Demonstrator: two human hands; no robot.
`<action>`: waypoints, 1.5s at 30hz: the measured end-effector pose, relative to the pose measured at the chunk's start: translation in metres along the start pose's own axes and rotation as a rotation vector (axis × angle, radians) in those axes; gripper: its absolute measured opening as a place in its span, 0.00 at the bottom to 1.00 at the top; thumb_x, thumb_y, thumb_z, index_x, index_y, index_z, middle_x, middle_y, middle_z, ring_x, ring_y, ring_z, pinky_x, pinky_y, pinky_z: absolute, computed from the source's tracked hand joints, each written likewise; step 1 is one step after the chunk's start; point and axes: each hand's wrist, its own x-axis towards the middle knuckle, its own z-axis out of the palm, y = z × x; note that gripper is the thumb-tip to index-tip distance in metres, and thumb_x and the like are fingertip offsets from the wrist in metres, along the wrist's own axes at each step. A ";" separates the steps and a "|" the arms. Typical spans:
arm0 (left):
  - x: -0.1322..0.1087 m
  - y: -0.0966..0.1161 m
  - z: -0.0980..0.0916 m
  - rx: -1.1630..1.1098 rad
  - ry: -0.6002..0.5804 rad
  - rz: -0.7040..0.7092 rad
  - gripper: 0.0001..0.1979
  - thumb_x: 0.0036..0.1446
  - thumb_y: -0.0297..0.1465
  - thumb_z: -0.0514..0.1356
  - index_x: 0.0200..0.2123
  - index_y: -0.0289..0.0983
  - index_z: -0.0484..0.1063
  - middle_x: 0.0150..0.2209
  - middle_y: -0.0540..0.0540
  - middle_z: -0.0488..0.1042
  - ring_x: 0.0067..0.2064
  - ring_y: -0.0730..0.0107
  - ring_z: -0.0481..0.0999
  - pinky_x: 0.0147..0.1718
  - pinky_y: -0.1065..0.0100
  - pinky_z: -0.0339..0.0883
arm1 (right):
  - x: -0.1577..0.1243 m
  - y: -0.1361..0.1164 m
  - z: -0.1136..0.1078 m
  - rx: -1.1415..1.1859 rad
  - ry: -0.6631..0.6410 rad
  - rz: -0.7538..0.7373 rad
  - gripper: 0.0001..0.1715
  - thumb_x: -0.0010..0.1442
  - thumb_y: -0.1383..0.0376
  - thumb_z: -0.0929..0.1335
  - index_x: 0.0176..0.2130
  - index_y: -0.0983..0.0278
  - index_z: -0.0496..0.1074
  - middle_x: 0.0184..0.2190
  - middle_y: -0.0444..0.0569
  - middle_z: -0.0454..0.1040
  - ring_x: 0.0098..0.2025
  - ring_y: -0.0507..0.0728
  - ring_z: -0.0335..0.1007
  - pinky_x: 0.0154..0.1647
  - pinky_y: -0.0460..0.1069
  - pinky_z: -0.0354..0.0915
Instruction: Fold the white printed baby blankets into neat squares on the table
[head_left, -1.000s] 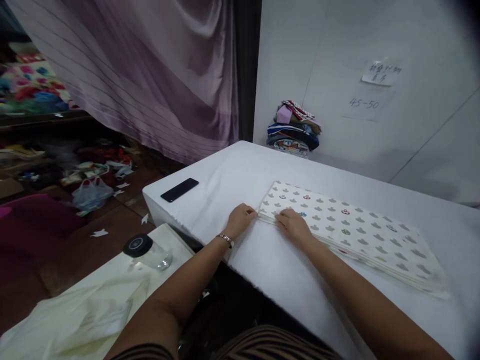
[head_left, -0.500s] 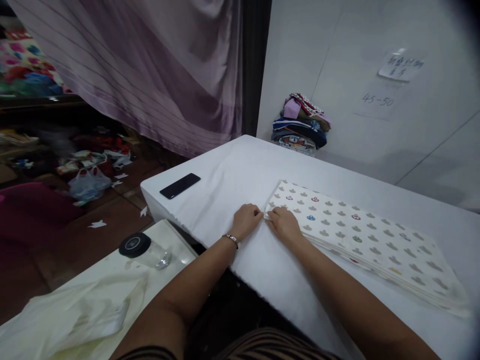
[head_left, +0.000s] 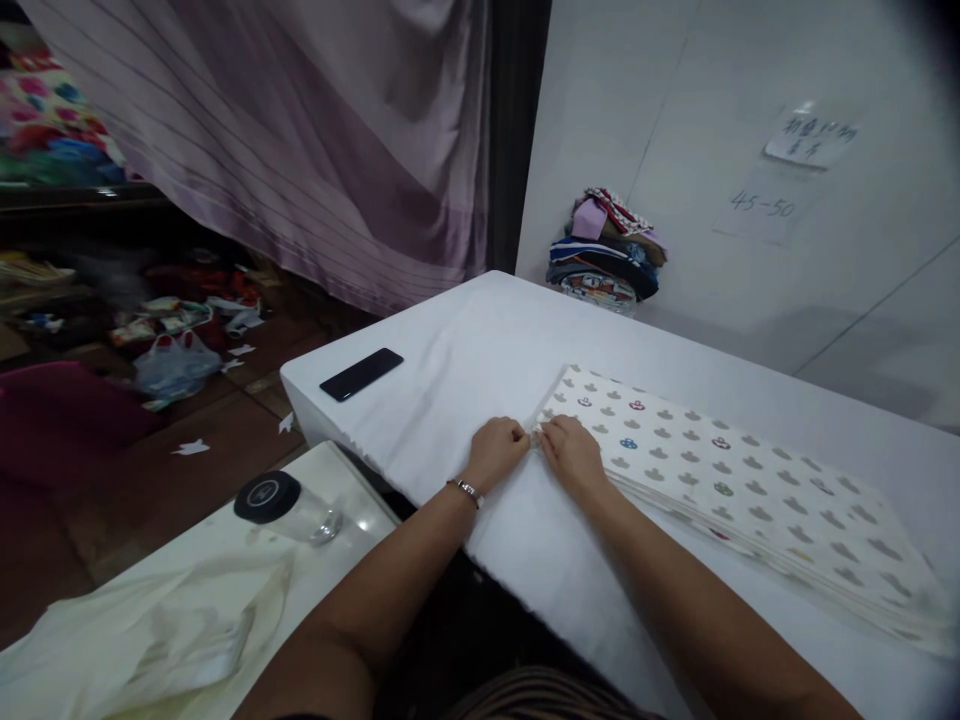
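A folded white cloth (head_left: pixel 675 470) printed with grey and a few coloured shapes lies in layers along the right of the white-covered table (head_left: pixel 480 340). My right hand (head_left: pixel 571 455) pinches the near left corner of this cloth. Close beside it, my left hand (head_left: pixel 496 452), with a metal bracelet at the wrist, has its fingers closed at the same corner. The fingertips of both hands almost meet there, and a small bit of the cloth's edge shows between them.
A black phone (head_left: pixel 361 374) lies at the table's left end. On a lower white surface (head_left: pixel 330 470) are a black-lidded clear jar (head_left: pixel 289 503) and a pale plastic bag (head_left: pixel 172 630). Folded clothes (head_left: pixel 606 250) are piled by the wall. A purple curtain (head_left: pixel 337 130) hangs behind.
The view has shifted slightly, so the cloth and both hands appear a little lower and farther right. Both hands stay at the cloth's corner, fingers closed.
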 end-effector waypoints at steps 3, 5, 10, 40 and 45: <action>0.000 -0.002 0.001 -0.012 0.002 -0.009 0.09 0.53 0.29 0.57 0.24 0.39 0.74 0.29 0.49 0.77 0.34 0.68 0.72 0.32 0.68 0.62 | -0.001 -0.001 0.002 -0.027 -0.005 -0.021 0.15 0.67 0.63 0.59 0.38 0.62 0.73 0.36 0.52 0.71 0.40 0.59 0.63 0.39 0.51 0.57; 0.000 -0.003 0.002 -0.019 0.004 -0.002 0.09 0.53 0.28 0.57 0.24 0.39 0.74 0.29 0.49 0.76 0.34 0.68 0.72 0.32 0.68 0.62 | -0.001 -0.002 0.003 -0.041 -0.026 -0.035 0.15 0.67 0.63 0.59 0.37 0.62 0.73 0.36 0.52 0.71 0.40 0.59 0.63 0.39 0.51 0.57; 0.000 -0.002 0.006 -0.132 0.126 0.055 0.06 0.56 0.29 0.57 0.30 0.38 0.74 0.34 0.48 0.75 0.38 0.69 0.72 0.39 0.69 0.64 | -0.001 -0.006 0.005 -0.074 -0.063 -0.020 0.14 0.66 0.64 0.60 0.38 0.63 0.73 0.37 0.53 0.71 0.40 0.59 0.63 0.39 0.52 0.58; 0.032 0.047 0.040 0.340 -0.067 0.455 0.22 0.65 0.36 0.46 0.58 0.35 0.64 0.63 0.40 0.60 0.65 0.55 0.55 0.61 0.51 0.50 | -0.087 0.071 -0.043 0.138 -0.018 -0.049 0.21 0.62 0.65 0.62 0.55 0.59 0.67 0.55 0.51 0.69 0.57 0.60 0.62 0.59 0.57 0.59; 0.036 0.040 0.042 0.389 -0.070 0.460 0.24 0.65 0.37 0.45 0.59 0.35 0.63 0.64 0.41 0.59 0.65 0.55 0.55 0.62 0.51 0.50 | -0.170 0.144 -0.079 0.073 -0.100 0.305 0.25 0.65 0.55 0.58 0.57 0.59 0.67 0.60 0.51 0.64 0.63 0.64 0.57 0.62 0.63 0.53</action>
